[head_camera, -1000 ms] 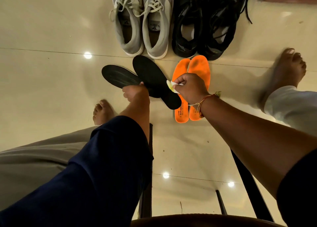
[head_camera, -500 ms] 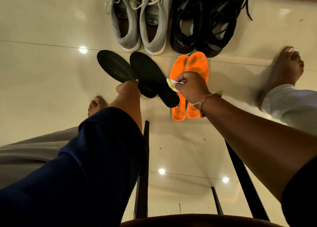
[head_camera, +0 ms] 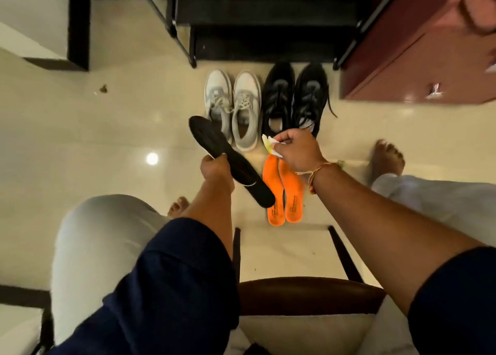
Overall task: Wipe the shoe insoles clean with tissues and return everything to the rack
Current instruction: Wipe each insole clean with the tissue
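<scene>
1. Head view: the left hand (head_camera: 214,166) grips the black insole (head_camera: 236,164) by its edge and holds it slanted above the floor, I think to turn its surface toward the wiping hand.
2. The right hand (head_camera: 298,150) pinches a crumpled tissue (head_camera: 269,146) near the insole, not touching it.
3. The orange insoles (head_camera: 290,190) lie side by side on the floor; whether they are wiped I cannot tell.
4. The grey shoes (head_camera: 233,107) and black shoes (head_camera: 295,96) stand paired before the rack (head_camera: 255,18), probably ready to receive the insoles.

dark print on the orange insoles (head_camera: 292,190) is unreadable.
</scene>
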Demonstrator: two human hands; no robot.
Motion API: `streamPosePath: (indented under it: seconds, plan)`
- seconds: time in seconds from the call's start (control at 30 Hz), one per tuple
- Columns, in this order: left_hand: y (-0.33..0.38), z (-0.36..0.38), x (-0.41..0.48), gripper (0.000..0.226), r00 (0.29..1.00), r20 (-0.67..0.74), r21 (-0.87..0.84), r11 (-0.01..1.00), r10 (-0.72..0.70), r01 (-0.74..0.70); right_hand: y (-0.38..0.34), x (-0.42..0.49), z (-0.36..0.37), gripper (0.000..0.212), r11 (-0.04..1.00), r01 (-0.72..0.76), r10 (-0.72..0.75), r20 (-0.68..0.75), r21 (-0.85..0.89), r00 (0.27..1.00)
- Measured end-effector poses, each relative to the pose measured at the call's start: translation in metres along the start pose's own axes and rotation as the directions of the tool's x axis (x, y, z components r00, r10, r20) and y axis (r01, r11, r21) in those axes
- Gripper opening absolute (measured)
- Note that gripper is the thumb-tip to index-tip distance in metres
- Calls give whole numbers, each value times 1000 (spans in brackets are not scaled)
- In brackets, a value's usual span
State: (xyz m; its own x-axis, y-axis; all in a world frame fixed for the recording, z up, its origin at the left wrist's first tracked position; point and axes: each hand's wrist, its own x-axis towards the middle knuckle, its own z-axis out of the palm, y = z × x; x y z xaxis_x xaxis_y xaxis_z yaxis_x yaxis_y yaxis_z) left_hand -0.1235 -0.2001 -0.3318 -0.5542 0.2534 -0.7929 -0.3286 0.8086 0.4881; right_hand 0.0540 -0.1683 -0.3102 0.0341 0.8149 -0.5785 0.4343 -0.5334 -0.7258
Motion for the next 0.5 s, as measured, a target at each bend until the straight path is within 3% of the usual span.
streamPosePath:
  seconds: [0.13, 0.33, 0.5]
  plan:
    - [46, 3, -93, 14, 940, 305, -232, 969, 156, -85, -44, -51, -34, 6, 980, 116, -106, -71, 159, 992]
    - [75, -25, -205, 26, 688, 621, -408, 904, 376, -126, -76, -156, -79, 7, 860, 234, -174, -171, 453, 970]
    - [59, -55, -261, 72, 482, 809, -392, 920, 337, 14, -93, -220, -103, 10, 821, 361, -282, -234, 443, 930]
